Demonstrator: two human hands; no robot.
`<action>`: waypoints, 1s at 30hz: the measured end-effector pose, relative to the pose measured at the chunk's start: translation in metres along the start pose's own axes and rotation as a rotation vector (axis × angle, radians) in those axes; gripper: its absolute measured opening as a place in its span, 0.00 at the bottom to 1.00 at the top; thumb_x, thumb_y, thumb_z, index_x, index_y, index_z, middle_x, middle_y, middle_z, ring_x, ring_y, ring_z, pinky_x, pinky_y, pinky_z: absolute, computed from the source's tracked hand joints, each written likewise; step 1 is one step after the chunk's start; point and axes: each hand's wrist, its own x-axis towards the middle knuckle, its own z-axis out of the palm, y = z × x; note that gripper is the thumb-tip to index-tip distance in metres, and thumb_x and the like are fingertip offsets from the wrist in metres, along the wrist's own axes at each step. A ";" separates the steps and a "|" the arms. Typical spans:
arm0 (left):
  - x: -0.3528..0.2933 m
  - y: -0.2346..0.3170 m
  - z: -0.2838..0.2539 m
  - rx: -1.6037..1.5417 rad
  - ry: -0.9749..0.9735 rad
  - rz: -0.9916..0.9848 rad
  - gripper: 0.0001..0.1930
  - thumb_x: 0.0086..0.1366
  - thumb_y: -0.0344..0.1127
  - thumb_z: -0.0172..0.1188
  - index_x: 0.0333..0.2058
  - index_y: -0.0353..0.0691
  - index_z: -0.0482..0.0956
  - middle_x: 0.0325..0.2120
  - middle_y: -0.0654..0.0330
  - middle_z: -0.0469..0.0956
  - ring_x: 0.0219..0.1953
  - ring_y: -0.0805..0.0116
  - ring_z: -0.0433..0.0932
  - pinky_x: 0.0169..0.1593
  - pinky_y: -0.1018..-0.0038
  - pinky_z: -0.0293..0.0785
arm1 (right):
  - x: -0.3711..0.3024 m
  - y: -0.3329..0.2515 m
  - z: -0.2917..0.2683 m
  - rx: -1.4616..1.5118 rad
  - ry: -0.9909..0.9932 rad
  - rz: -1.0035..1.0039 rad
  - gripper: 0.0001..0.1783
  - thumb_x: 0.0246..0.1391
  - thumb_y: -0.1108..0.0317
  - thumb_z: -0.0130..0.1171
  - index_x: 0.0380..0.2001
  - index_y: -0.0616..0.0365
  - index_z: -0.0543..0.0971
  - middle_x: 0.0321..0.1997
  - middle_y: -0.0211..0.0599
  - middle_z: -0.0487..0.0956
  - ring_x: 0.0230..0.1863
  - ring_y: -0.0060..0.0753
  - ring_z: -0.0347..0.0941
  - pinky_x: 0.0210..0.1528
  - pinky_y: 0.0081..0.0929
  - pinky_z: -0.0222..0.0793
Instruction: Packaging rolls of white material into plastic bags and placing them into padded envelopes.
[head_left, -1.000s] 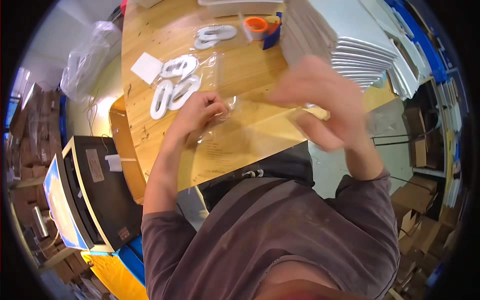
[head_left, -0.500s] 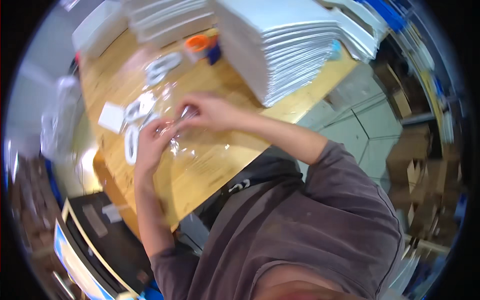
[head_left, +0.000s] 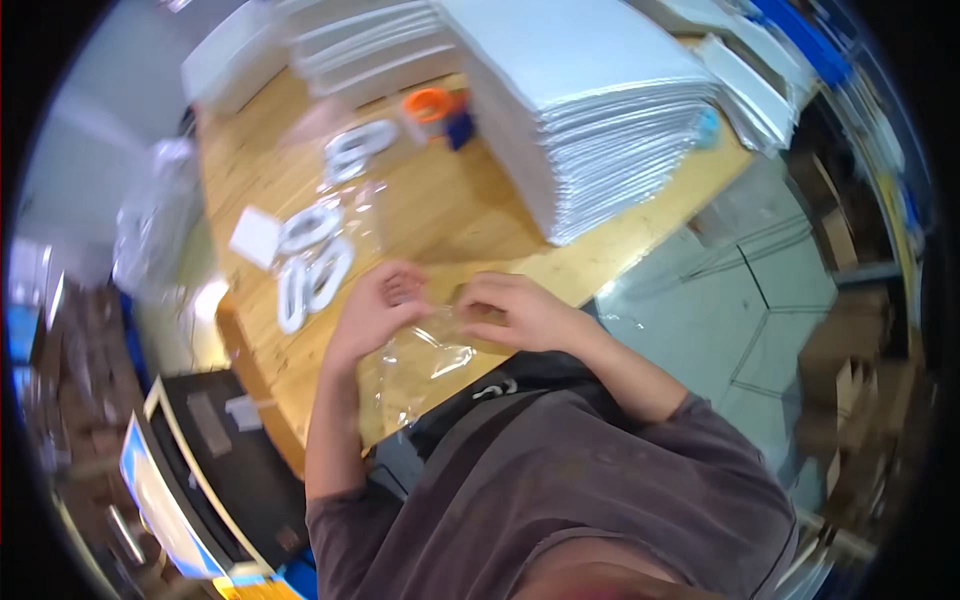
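A clear plastic bag (head_left: 432, 358) hangs between my hands over the near edge of the wooden table. My left hand (head_left: 382, 308) has its fingers curled and pinches the bag's upper edge. Opposite it, my right hand (head_left: 518, 312) is closed at the bag's other upper side; its fingertips are partly hidden. I see nothing inside the bag. To the left of my left hand lie several white oval loops (head_left: 291, 296), which look like coiled cables. Beside them rests a small white square piece (head_left: 257, 237).
A tall stack of white padded mailers (head_left: 610, 110) stands at the right on the table (head_left: 400, 225). An orange tape roll (head_left: 428, 105) sits at its left, by a dark blue object (head_left: 460, 130). Further white loops (head_left: 358, 148) lie farther back. Cardboard boxes (head_left: 850, 350) stand at right.
Both hands have come nearer my body and moved right, with more space between them. The plastic bag now hangs spread below them. The view has shifted slightly.
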 end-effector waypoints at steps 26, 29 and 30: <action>-0.037 0.021 -0.070 0.231 -0.335 -0.094 0.16 0.56 0.21 0.67 0.45 0.38 0.81 0.22 0.66 0.80 0.23 0.79 0.75 0.26 0.85 0.63 | 0.128 0.039 0.055 0.375 -0.210 0.231 0.07 0.58 0.68 0.64 0.39 0.58 0.81 0.30 0.27 0.76 0.30 0.22 0.67 0.35 0.19 0.65; -0.033 0.021 -0.045 0.186 -0.494 -0.205 0.09 0.54 0.21 0.69 0.33 0.39 0.82 0.21 0.67 0.79 0.22 0.79 0.72 0.27 0.85 0.63 | 0.142 0.059 0.073 -0.214 -0.311 -0.150 0.19 0.57 0.62 0.67 0.50 0.55 0.78 0.44 0.34 0.77 0.42 0.31 0.70 0.46 0.24 0.66; -0.028 0.018 -0.038 0.185 -0.477 -0.129 0.08 0.54 0.21 0.69 0.31 0.39 0.81 0.21 0.67 0.79 0.22 0.79 0.73 0.27 0.84 0.63 | 0.145 0.067 0.088 -0.435 -0.277 -0.372 0.25 0.56 0.58 0.68 0.55 0.54 0.77 0.52 0.38 0.75 0.49 0.37 0.70 0.53 0.28 0.65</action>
